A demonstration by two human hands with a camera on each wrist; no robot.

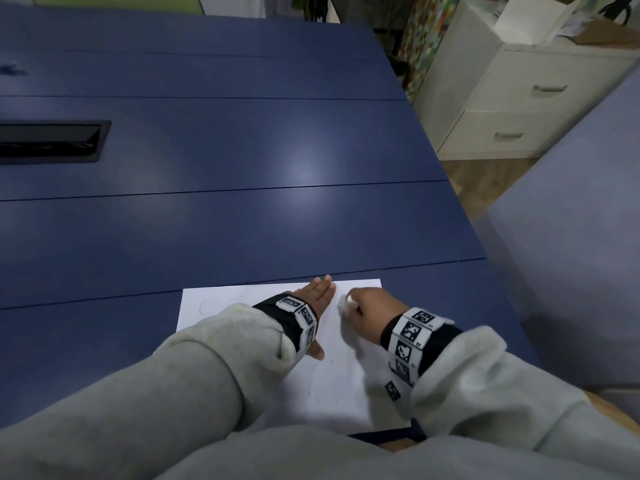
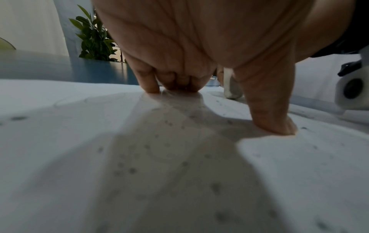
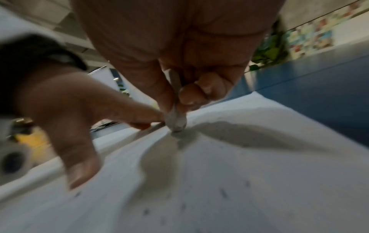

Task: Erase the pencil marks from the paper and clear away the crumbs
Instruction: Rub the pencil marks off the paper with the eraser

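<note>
A dark blue desk [image 1: 242,161] with a black cable slot [image 1: 52,142] fills the room's middle; white drawers [image 1: 512,109], a leafy plant [image 2: 93,41] and wood flooring [image 1: 485,168] lie beyond.

We find no readable text, brand or number in any view. The wristbands [image 1: 300,311] carry only black-and-white square marker patterns, and the tiny characters printed beside them are too small for us to make out.

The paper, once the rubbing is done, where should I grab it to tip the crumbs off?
Probably the paper's bare far-left corner, coming from the left: it lies flat on the table, and the left hand and right hand crowd its right half.
</note>
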